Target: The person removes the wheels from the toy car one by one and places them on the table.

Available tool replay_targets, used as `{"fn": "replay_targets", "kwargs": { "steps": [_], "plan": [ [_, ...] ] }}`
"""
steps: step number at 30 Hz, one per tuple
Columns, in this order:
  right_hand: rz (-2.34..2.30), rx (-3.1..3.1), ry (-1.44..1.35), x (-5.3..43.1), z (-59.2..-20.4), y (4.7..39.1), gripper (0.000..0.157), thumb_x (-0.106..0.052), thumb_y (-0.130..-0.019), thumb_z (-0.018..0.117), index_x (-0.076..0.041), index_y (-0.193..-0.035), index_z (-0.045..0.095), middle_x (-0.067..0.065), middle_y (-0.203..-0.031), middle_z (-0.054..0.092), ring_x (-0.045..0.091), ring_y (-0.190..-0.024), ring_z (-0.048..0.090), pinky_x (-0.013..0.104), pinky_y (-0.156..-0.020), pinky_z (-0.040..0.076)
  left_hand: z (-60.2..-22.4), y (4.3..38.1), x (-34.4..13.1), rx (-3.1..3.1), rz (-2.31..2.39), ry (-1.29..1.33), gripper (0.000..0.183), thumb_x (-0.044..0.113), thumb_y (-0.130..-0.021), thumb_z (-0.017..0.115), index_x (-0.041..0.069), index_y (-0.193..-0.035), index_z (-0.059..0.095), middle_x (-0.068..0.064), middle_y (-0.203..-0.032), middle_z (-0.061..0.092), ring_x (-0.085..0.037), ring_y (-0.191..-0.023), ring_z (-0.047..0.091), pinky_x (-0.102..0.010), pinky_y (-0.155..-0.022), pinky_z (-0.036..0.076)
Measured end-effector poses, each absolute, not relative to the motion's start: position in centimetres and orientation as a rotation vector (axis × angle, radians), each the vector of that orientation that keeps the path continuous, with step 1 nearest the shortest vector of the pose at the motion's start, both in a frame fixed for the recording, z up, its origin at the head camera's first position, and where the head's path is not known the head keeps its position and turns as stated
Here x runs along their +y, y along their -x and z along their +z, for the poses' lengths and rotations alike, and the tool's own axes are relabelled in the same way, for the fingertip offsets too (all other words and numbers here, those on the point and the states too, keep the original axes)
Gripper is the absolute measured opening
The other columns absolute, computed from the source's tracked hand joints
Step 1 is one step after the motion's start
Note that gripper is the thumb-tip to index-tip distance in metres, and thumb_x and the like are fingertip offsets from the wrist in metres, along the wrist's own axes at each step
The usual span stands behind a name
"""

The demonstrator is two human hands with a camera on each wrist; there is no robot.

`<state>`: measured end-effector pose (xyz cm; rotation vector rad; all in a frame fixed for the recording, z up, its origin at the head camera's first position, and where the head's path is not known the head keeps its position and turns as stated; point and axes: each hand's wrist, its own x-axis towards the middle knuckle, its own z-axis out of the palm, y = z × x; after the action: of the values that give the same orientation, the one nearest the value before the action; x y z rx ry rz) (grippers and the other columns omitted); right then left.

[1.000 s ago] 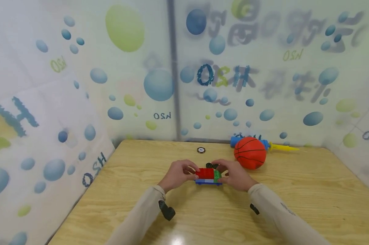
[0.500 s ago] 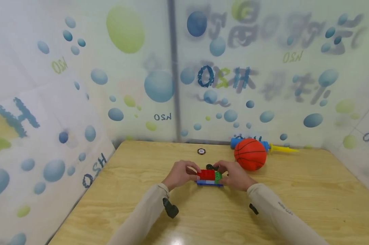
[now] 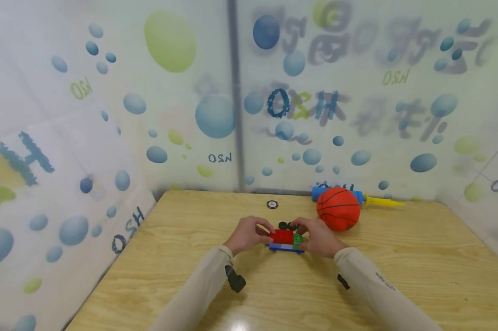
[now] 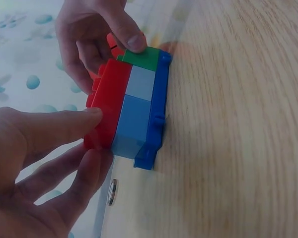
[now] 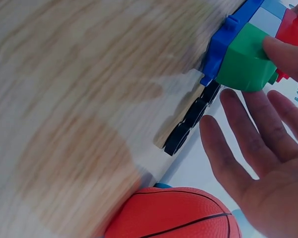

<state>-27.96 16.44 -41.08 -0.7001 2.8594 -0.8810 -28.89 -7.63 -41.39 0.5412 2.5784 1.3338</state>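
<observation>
A toy brick vehicle body stands in the middle of the table, with a red brick (image 3: 282, 236) on light-blue bricks (image 4: 135, 119), a green brick (image 5: 246, 57) at its right end and a dark blue base plate (image 3: 286, 248) beneath. My left hand (image 3: 248, 235) pinches the red brick at the left end, thumb on the near side and fingers behind. At the other end my right hand (image 3: 320, 237) holds the green brick between thumb and fingertips, its other fingers spread in the right wrist view. Black wheels (image 3: 283, 225) lie just behind the bricks, partly hidden by my right hand.
A red toy basketball (image 3: 338, 209) sits behind my right hand. Beyond it a blue pump with a yellow tip (image 3: 381, 201) lies along the back edge. A round black-and-white chip (image 3: 272, 204) rests on the wooden table (image 3: 207, 216), near the patterned wall.
The brick vehicle has slid slightly to the right, and my left hand has moved right with it. My right hand stays at the green end, nearly in place.
</observation>
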Motion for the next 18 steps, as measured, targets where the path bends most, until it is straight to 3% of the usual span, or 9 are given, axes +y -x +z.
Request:
{"fn": "replay_targets", "kwargs": {
  "steps": [18],
  "plan": [
    [-0.923,2.809,0.611,16.58,-40.83,27.77,0.048,-0.006,-0.081,0.081,-0.007,-0.125,0.063,0.009,-0.118,0.073,0.024,-0.105,0.068,0.052,-0.100,0.053,-41.57,29.10,-7.63,2.560,1.326,-0.563,0.014,0.008,-0.086,0.078,0.015,-0.097,0.076,-0.007,-0.117,0.072,-0.022,-0.092,0.075,-0.036,-0.082,0.061]
  ]
}}
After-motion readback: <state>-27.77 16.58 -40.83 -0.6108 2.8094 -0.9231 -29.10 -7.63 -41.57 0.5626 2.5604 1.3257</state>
